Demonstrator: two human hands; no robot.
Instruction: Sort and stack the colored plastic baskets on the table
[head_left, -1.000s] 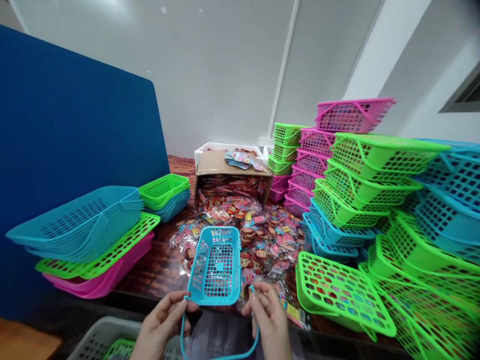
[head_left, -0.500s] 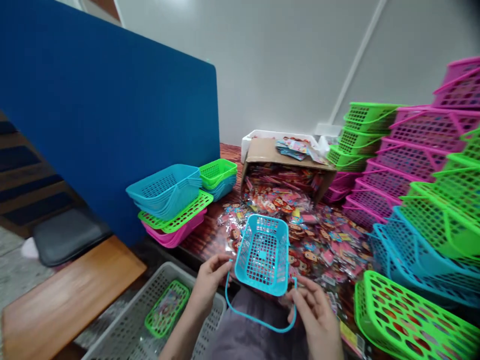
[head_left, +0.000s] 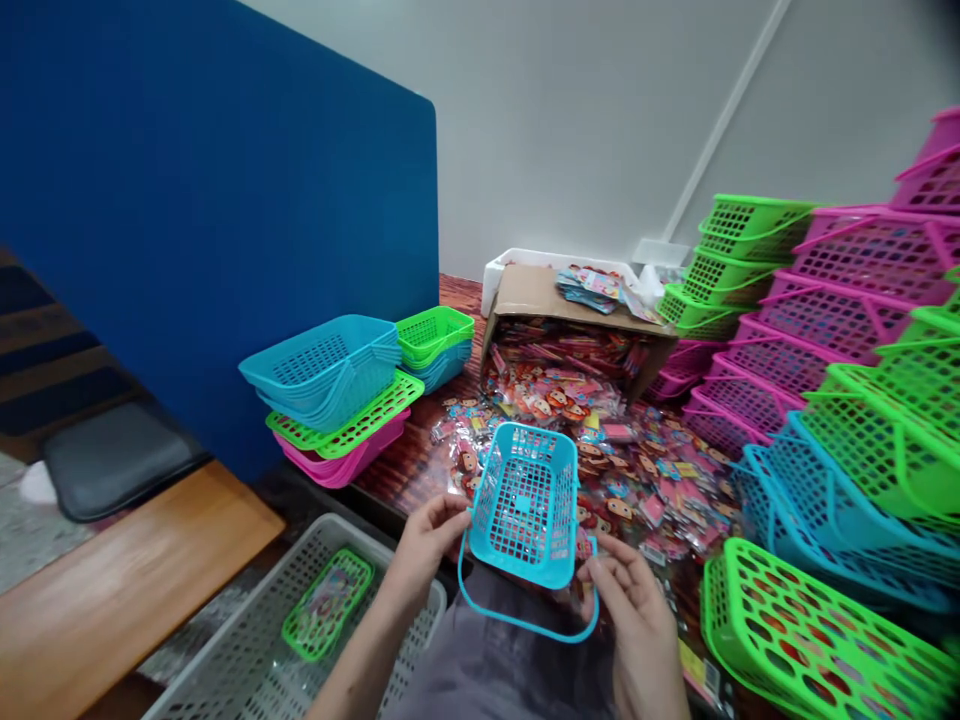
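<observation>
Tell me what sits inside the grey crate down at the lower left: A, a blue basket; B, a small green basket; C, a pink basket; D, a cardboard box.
B: a small green basket lies on the floor of the grey crate, while the pink and blue ones sit up on the table.

A small packing workroom: stacks of pink (head_left: 832, 310), green (head_left: 739, 245) and blue baskets (head_left: 817, 500) crowd a wooden tabletop (head_left: 409, 465), where a tipped cardboard box (head_left: 555, 300) spills packets of cartoon stickers (head_left: 600, 450). A blue partition (head_left: 225, 200) screens the station, with a grey crate (head_left: 247, 650) beside a bench (head_left: 112, 590) below.
</observation>
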